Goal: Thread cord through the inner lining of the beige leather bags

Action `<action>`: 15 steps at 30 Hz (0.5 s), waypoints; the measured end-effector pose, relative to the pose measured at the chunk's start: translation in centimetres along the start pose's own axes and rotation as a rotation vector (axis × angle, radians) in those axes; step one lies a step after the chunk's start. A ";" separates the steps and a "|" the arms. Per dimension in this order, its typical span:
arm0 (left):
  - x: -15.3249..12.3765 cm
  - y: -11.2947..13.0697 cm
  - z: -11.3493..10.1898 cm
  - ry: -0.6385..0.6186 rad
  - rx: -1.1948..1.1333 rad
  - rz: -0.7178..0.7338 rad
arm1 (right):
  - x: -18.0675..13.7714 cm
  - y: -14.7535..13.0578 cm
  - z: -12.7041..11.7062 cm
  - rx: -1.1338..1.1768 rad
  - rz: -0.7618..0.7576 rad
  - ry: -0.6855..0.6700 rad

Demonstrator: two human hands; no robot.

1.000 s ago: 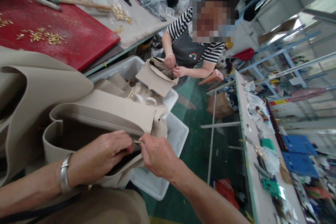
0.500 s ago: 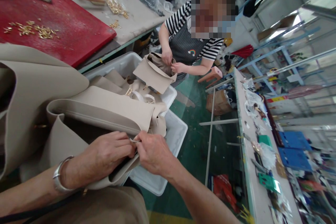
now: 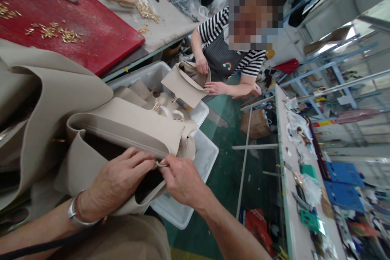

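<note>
My left hand (image 3: 114, 183) and right hand (image 3: 183, 178) meet at the open mouth of the beige bag (image 3: 131, 130) resting on my lap, fingertips of both pinched together on a small metal ring (image 3: 161, 165) at the bag's rim. The ring sits at the rim but I cannot tell whether it is fastened; I judge the fitting unfinished. Beyond the bag, white bins (image 3: 204, 158) hold more beige bags with gold hardware already on. Left of the bag, the bench (image 3: 170, 20) carries a red mat (image 3: 91, 36) strewn with loose brass fittings (image 3: 57, 34). Past the bins a co-worker in a striped shirt (image 3: 219, 28) handles another bag (image 3: 185, 83). Green floor (image 3: 225, 170), a cluttered side bench (image 3: 292, 195) to the right.
</note>
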State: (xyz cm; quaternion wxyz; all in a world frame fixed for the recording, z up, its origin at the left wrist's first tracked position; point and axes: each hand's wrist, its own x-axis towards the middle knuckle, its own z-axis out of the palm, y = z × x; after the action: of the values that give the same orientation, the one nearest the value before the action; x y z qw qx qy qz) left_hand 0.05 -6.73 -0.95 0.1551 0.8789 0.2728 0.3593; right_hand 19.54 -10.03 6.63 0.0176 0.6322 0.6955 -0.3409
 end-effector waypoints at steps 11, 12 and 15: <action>-1.3 -1.4 0.3 -0.125 -0.468 -0.157 | 0.2 0.2 0.8 0.052 0.072 0.066; -1.2 -1.5 0.3 -0.129 -0.533 -0.186 | 0.3 0.3 0.7 0.049 0.047 0.051; -0.6 -1.8 0.4 -0.147 -0.665 -0.285 | 0.3 0.7 0.3 0.024 -0.039 0.000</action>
State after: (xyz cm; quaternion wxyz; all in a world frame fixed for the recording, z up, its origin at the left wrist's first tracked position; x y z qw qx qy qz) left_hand -0.68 -5.66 -2.35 0.4998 0.7572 0.2489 0.3390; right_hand 20.01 -9.91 5.95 0.0033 0.6186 0.7038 -0.3494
